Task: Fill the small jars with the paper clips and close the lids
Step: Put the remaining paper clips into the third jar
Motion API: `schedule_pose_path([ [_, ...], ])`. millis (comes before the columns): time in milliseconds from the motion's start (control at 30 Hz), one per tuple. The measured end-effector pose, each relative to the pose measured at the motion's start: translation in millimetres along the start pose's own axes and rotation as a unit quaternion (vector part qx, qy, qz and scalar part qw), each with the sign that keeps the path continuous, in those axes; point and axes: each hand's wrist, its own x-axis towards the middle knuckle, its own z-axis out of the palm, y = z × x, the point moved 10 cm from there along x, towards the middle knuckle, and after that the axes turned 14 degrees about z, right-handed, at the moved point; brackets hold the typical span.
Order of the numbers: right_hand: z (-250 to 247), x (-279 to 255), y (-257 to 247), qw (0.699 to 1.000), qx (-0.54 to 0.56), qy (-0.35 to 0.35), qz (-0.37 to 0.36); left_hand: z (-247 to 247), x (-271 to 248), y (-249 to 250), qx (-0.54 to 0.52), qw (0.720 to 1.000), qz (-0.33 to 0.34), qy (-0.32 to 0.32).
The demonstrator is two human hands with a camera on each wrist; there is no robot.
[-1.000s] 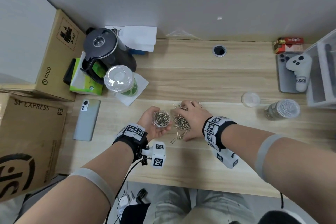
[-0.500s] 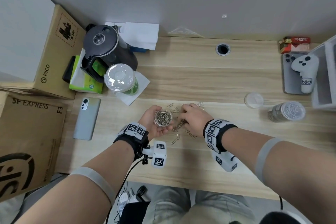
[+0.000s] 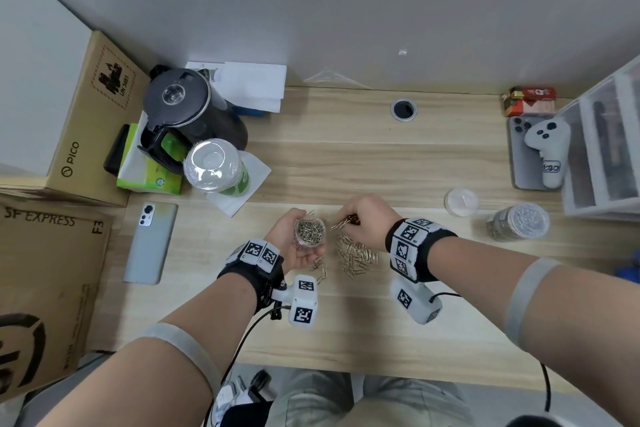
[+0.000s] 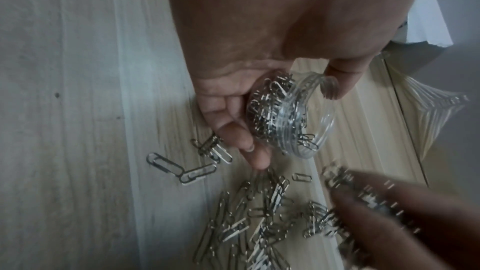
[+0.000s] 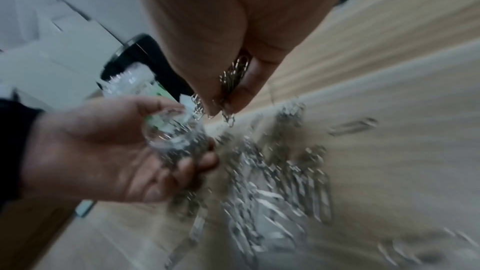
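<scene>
My left hand (image 3: pixel 294 246) grips a small clear jar (image 3: pixel 309 231) (image 4: pixel 291 118) (image 5: pixel 176 137), open-mouthed and largely full of silver paper clips. Just right of the jar's mouth, my right hand (image 3: pixel 360 222) pinches a bunch of paper clips (image 3: pixel 341 224) (image 5: pixel 233 77) between thumb and fingers, lifted off the desk. A loose pile of paper clips (image 3: pixel 356 256) (image 4: pixel 259 223) (image 5: pixel 272 182) lies on the wooden desk (image 3: pixel 346 166) below my right hand. A round clear lid (image 3: pixel 461 201) lies at the right, and beside it stands a second jar (image 3: pixel 517 226), closed and full of clips.
A black kettle (image 3: pixel 187 107), a domed plastic cup (image 3: pixel 216 166), a green tissue pack (image 3: pixel 149 173) and a grey phone (image 3: pixel 150 243) sit at the left. Cardboard boxes (image 3: pixel 86 121) flank the desk. A white controller (image 3: pixel 549 152) and clear drawers (image 3: pixel 606 149) stand at the right.
My right hand lifted off the pile with a pinch of clips and moved toward the jar's mouth. The pile is uncovered. My left hand kept holding the jar.
</scene>
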Motion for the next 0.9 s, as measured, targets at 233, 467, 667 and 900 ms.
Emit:
schedule_pose_path([
  [233,7.0,-2.9,-37.5,0.998,-0.050,0.000,-0.024,24.7,1.8,1.4,0.013,1.000,0.007,-0.024],
  [467,6.7,-14.2,-50.0,0.998,0.030,-0.019,-0.052,23.7,0.2,2.3,-0.002,1.000,0.013,-0.010],
  [667,-25.0,-11.1,-37.8,0.990,0.092,0.081,-0.065,23.4,-8.5,5.1,-0.025,0.999,0.000,-0.025],
  [900,-16.3,8.3,38.8,0.977,-0.182,0.056,0.092,13.7,-11.0,10.3,-0.052,0.998,0.013,-0.023],
])
